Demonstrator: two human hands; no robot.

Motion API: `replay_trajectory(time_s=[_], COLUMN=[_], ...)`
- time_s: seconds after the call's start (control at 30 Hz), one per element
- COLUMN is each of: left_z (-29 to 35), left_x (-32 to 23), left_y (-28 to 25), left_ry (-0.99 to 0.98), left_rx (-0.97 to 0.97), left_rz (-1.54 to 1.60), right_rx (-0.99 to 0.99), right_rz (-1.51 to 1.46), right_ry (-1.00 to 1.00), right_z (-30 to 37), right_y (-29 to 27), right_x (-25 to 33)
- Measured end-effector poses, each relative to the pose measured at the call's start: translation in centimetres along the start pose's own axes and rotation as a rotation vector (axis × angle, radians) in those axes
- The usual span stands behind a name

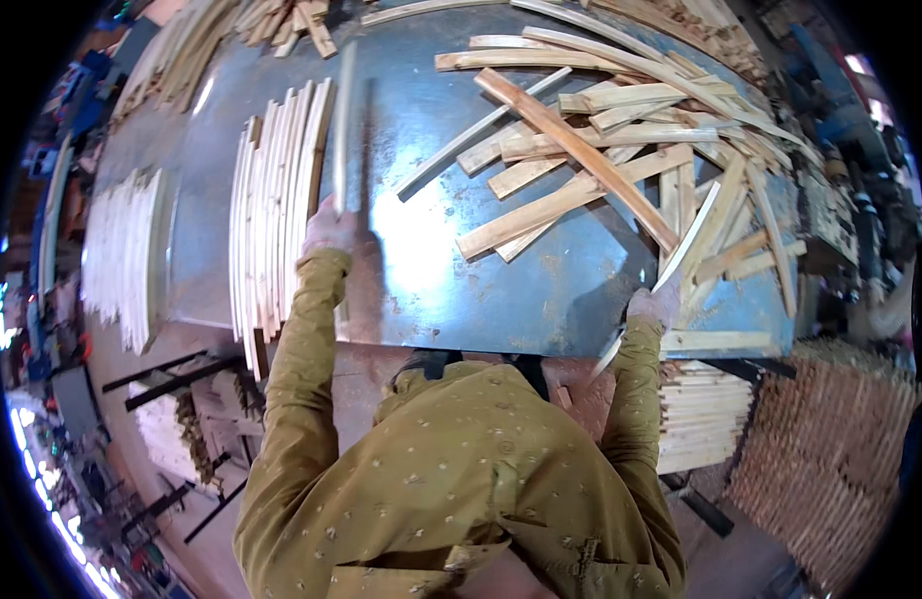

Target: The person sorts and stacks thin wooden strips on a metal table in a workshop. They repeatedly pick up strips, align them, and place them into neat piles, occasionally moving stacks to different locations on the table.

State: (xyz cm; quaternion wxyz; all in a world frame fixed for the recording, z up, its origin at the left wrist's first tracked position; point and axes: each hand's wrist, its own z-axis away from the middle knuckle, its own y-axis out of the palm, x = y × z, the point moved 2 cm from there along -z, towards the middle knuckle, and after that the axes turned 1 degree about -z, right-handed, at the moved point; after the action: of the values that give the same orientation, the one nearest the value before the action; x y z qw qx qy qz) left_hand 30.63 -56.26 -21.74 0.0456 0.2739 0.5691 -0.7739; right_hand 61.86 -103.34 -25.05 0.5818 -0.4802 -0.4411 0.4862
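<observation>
My left hand (330, 228) is closed round a narrow wooden strip (345, 130), smeared by motion, just right of a row of strips (273, 200) laid side by side. Over at the right, my right hand (654, 303) grips another pale wooden strip (692, 236), which slants up toward the heap and runs down past the table's front edge. Beside that hand lies a loose heap of boards (581, 200) at many angles, with one reddish-brown board (578, 158) across the top.
Both hands are over a blue metal table (411, 309). A second row of pale strips (124, 255) lies at its left. More wood (171, 60) is piled at the far edge. Below right stand a stack of strips (705, 414) and a large wood stack (820, 449). Dark metal bars (166, 384) jut out at lower left.
</observation>
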Motion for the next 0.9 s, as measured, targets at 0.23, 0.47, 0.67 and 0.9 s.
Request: replay_trajectory(time_s=[0.23,0.47,0.67,0.9], left_z=[0.3,-0.2,-2.0,-3.7], left_x=[6.5,-1.6,-10.5,-14.8], left_y=[-3.5,-2.6,4.8,8.8], left_ry=[-0.131,0.077,0.443,0.250], left_rx=[0.172,0.058,0.055,0.451], left_rz=[-0.495,-0.462,-0.416,-0.573], right_rx=[-0.249,-0.371,-0.548,-0.096], right_rz=[-0.766,-0.766,-0.259,-0.169], right_ry=[-0.441,-0.395,0.248,0.690], right_z=[6.3,7.6,0.0,-5.5], right_y=[-3.5,-4.4,-5.5,-4.9], right_x=[7.6,10.4,-6.8,-5.9])
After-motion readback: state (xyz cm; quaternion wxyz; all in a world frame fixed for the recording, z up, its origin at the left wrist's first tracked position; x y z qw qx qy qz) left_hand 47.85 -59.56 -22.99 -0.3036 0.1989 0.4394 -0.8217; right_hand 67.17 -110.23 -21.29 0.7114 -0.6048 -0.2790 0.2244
